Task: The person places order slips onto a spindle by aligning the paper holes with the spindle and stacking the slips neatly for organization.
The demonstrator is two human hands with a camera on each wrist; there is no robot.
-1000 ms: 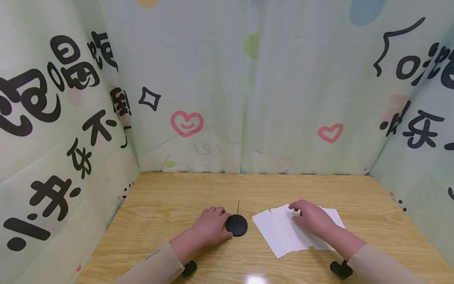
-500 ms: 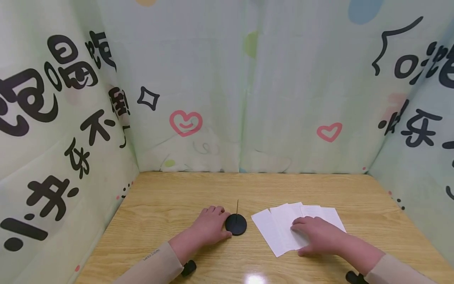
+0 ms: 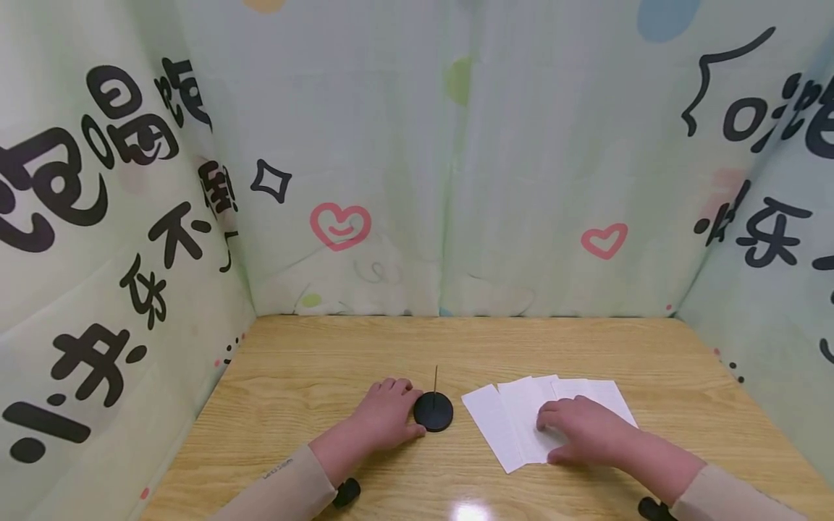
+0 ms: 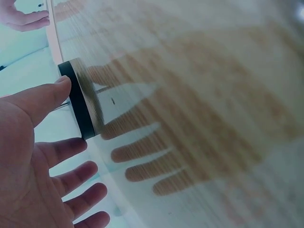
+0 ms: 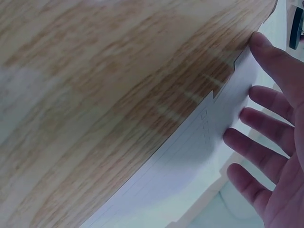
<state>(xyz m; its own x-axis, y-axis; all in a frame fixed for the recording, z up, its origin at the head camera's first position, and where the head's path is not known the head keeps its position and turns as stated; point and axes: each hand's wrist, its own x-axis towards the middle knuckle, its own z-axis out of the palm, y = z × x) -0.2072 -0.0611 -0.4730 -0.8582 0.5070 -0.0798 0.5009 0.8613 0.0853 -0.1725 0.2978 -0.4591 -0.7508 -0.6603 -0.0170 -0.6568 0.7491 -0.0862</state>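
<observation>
A bill spike [image 3: 433,412], a round black base with a thin upright pin, stands mid-table. My left hand [image 3: 386,414] holds the base's left side between thumb and index finger; its other fingers are spread apart in the left wrist view. Several white paper slips [image 3: 515,420] lie fanned and overlapping to the right of the spike. Over them lies my right hand [image 3: 589,432], fingertips on the paper and thumb at the slips' near edge. In the right wrist view its fingers [image 5: 259,152] are spread and nearly straight, and faint printed lines show on a slip.
The wooden table [image 3: 339,347] carries the spike and slips. A printed curtain [image 3: 404,145] encloses its back and both sides. Black straps or mounts [image 3: 347,493] sit under both wrists.
My right hand has come down and nearer the table's front edge, onto the slips, and the slips have shifted slightly. My left hand has stayed at the spike's base.
</observation>
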